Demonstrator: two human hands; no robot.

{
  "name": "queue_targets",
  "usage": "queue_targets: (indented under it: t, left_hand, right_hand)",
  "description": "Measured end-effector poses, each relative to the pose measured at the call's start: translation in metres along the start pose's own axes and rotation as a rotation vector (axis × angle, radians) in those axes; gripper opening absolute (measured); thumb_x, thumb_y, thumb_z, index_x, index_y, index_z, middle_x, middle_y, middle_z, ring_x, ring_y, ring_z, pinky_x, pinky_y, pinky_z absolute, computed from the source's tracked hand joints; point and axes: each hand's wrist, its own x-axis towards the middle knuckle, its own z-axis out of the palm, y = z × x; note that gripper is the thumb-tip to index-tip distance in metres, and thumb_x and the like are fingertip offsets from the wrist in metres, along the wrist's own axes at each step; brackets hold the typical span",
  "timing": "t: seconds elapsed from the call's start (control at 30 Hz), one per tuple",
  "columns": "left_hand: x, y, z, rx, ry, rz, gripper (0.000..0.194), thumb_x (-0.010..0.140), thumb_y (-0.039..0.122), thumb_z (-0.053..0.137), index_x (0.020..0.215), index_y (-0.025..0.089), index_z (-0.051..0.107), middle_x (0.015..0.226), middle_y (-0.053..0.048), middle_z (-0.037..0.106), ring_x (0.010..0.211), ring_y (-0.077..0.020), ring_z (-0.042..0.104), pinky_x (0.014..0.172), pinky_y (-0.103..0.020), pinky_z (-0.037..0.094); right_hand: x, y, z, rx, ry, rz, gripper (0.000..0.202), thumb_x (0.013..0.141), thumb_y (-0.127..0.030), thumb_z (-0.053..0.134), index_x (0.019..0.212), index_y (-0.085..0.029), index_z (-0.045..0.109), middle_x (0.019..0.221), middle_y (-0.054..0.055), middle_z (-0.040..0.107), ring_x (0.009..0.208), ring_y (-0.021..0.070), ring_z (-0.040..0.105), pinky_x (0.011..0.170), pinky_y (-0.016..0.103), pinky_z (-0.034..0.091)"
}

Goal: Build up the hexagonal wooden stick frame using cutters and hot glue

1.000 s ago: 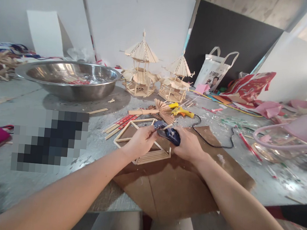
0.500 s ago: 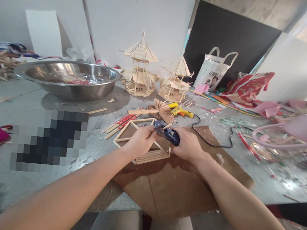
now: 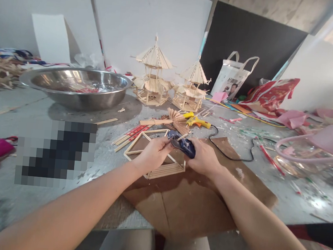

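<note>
My right hand [image 3: 206, 156] is wrapped around a dark blue hand cutter [image 3: 188, 147] whose head points left. A short pale wooden stick [image 3: 183, 136] lies across the cutter's head. My left hand [image 3: 154, 153] is closed in a pinch right at that head, on the stick's near end; the fingertips partly hide it. Beneath both hands lies a flat hexagonal frame of wooden sticks [image 3: 165, 172], with a strip of sticks laid side by side along its near edge. The frame rests on a brown paper sheet [image 3: 194, 205].
Behind the hands lie a yellow glue gun [image 3: 198, 122] with a black cord, a folded paper fan [image 3: 175, 118] and red-sleeved chopsticks [image 3: 133, 133]. Two stick pavilions [image 3: 152, 83] stand farther back. A steel basin [image 3: 78, 101] is left; a pink-rimmed clear container [image 3: 306, 153] is right.
The view has shifted very slightly. Both hands keep their hold at the cutter, with hardly any movement, and the frame stays in place.
</note>
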Motion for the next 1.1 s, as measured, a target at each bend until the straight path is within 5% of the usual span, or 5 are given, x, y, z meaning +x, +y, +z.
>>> queue_targets:
  t: [0.17,0.33,0.57,0.8,1.1]
  left_hand:
    - [-0.0019,0.004,-0.0039,-0.305,-0.106,-0.243,0.028,0.073,0.04,0.048,0.064,0.015,0.053,0.043,0.006,0.031,0.037,-0.0047,0.027,0.037,-0.019,0.022]
    - [-0.0027,0.003,-0.0079,-0.586,-0.193,-0.392,0.035,0.062,0.047,0.059,0.065,0.013,0.051,0.042,0.009,0.025,0.034,-0.0017,0.018,0.033,-0.017,0.013]
    - [-0.0019,-0.0005,-0.0054,-0.38,-0.145,-0.275,0.031,0.07,0.043,0.051,0.067,0.013,0.053,0.044,0.007,0.032,0.038,-0.0039,0.025,0.037,-0.017,0.022]
    - [-0.0015,-0.0024,-0.001,-0.041,0.005,-0.012,0.025,0.078,0.032,0.042,0.076,0.013,0.058,0.072,-0.002,0.057,0.072,-0.0137,0.049,0.068,-0.024,0.038]
    - [-0.0008,0.0029,0.0012,-0.428,-0.077,-0.326,0.025,0.072,0.038,0.049,0.065,0.015,0.05,0.041,0.009,0.023,0.035,-0.0034,0.02,0.035,-0.017,0.017]
  right_hand:
    - [-0.0005,-0.0009,-0.0038,0.041,-0.023,-0.038,0.042,0.063,-0.025,0.05,0.104,-0.019,0.045,0.095,0.006,0.06,0.085,0.0221,0.056,0.069,0.03,0.039]
    - [-0.0011,-0.0032,-0.007,0.022,-0.066,-0.033,0.04,0.063,-0.026,0.05,0.102,-0.019,0.047,0.093,0.006,0.061,0.084,0.0221,0.056,0.068,0.029,0.039]
    - [-0.0011,-0.0023,-0.0061,-0.006,-0.083,-0.022,0.039,0.062,-0.026,0.049,0.101,-0.018,0.048,0.092,0.006,0.062,0.083,0.0223,0.057,0.066,0.028,0.038]
    - [0.0001,-0.0067,-0.0065,-0.042,-0.09,0.039,0.035,0.063,-0.027,0.047,0.097,-0.018,0.049,0.087,0.007,0.063,0.079,0.0236,0.058,0.064,0.029,0.038]
    - [0.002,0.0015,-0.0004,0.038,-0.005,-0.03,0.041,0.062,-0.025,0.049,0.103,-0.017,0.046,0.094,0.007,0.06,0.084,0.0229,0.056,0.068,0.03,0.039]
